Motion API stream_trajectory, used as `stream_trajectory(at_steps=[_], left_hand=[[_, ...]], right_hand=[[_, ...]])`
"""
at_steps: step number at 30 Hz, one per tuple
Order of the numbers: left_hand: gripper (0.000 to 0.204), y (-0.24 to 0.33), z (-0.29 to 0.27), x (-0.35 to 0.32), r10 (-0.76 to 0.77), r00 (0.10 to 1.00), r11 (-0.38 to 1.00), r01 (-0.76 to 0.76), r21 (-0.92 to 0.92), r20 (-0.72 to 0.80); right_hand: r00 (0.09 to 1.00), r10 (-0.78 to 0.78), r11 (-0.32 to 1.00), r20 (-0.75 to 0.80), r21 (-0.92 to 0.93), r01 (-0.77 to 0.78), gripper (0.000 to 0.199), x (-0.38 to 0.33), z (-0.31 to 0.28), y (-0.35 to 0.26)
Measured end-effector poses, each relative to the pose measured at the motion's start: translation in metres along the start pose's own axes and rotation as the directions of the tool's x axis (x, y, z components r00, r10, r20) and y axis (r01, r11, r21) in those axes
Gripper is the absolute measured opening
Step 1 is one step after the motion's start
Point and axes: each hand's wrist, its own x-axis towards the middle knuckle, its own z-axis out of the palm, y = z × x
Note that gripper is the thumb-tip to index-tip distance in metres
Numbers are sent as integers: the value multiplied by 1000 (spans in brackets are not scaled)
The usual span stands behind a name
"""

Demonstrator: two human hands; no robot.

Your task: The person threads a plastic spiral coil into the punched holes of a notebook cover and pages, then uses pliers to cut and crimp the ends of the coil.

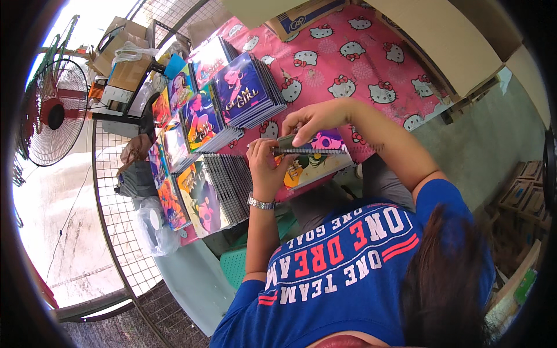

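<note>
A spiral-bound notebook (316, 169) with a colourful illustrated cover lies in front of me at the table's near edge. A thin wire coil (348, 151) runs along its upper edge and sticks out past it to the right. My left hand (267, 165), with a metal watch (261, 203) on the wrist, is closed round the left end of the bound edge. My right hand (310, 123) bends over the same end, its fingers closed on a small grey-green piece (285, 142) whose kind I cannot make out. Part of a purple cover (328, 140) shows behind the coil.
Several stacks of spiral notebooks (243, 90) fill the table's left side, on a pink patterned cloth (313, 75). An open cardboard box (441, 49) stands at the far right. A fan (55, 116), a plastic bag (155, 226) and a green stool (235, 267) are nearby.
</note>
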Motion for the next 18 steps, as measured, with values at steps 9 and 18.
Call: stream_trajectory(at_steps=[9, 18], left_hand=[[27, -26, -3, -15, -215, 965, 903, 256, -346, 152], [29, -27, 14, -11, -99, 972, 830, 199, -522, 213]], right_hand=[[997, -37, 984, -66, -178, 24, 54, 15, -6, 8], [990, -142, 941, 8, 312, 133, 40, -5, 5, 12]])
